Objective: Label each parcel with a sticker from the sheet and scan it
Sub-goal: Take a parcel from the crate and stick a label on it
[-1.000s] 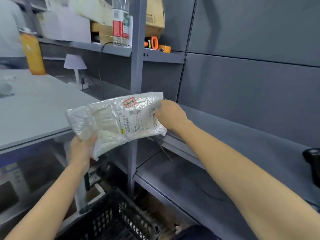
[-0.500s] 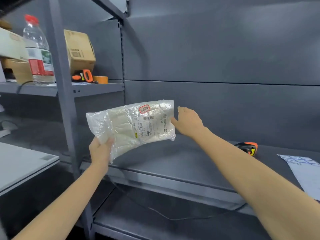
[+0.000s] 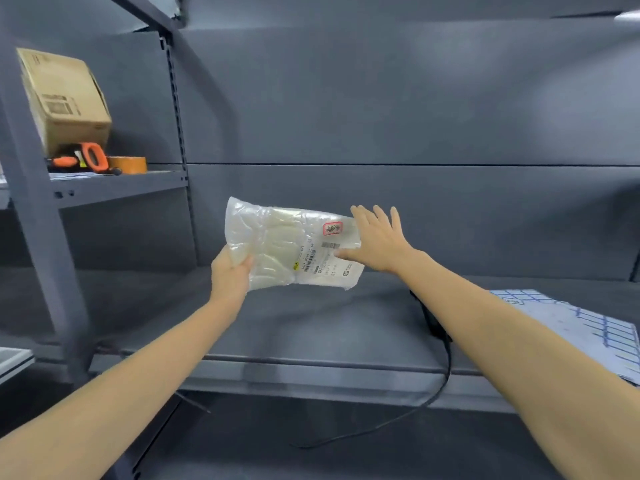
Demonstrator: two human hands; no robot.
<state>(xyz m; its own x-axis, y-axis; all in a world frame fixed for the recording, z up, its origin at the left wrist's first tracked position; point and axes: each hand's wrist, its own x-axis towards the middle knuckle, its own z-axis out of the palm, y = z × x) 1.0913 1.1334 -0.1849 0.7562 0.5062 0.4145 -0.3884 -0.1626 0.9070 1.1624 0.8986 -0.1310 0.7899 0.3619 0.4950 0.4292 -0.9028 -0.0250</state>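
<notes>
A clear plastic parcel (image 3: 277,244) with a white item inside hangs above the grey shelf (image 3: 311,323). It carries a red sticker (image 3: 332,228) and printed barcode labels. My left hand (image 3: 230,271) grips its lower left corner. My right hand (image 3: 379,239) has its fingers spread, with the thumb resting on the parcel's right edge. The sticker sheet (image 3: 581,327), white with blue grid lines, lies on the shelf at the right. The scanner (image 3: 433,320) is mostly hidden behind my right forearm; only a dark part and its black cable (image 3: 426,403) show.
On an upper left shelf (image 3: 114,187) stand a cardboard box (image 3: 65,98), an orange tool (image 3: 90,159) and a roll of tape (image 3: 128,164). A grey upright post (image 3: 38,216) stands at the left. A grey back wall closes off the shelf.
My view has swung right from the table to the shelf. The parcel moved along in my left hand. My right hand has loosened from gripping its edge to spread fingers.
</notes>
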